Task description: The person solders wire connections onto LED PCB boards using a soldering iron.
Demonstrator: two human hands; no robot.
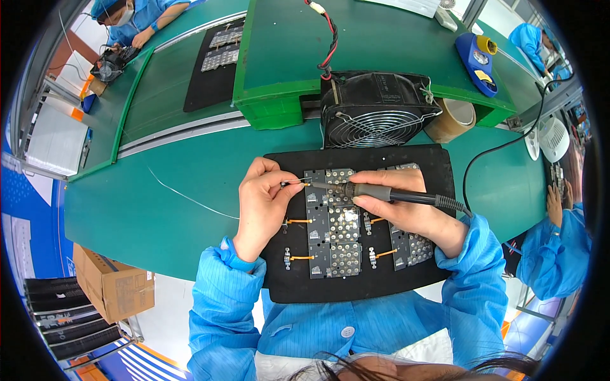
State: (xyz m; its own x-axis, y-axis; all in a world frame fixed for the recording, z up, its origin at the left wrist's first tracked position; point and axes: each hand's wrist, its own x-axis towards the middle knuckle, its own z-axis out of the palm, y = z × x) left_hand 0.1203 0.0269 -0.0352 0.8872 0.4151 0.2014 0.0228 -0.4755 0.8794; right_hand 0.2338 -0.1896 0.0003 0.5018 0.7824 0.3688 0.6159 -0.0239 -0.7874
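My left hand pinches a thin solder wire at the upper left corner of a black circuit board. Its loose tail trails leftward over the table. My right hand grips a soldering iron, its tip pointing left to the same corner, by a small orange strip. Whether tip and wire touch is too small to tell. Rows of round metal contacts cover much of the board. Small connectors on orange strips stick out from its left edge. Partly under my right hand lies a second similar board.
Both boards rest on a black mat. Beyond it stand a black fan, a tape roll and a green raised shelf. A blue iron stand sits far right. The iron's cord curves right. Co-workers sit far left and right.
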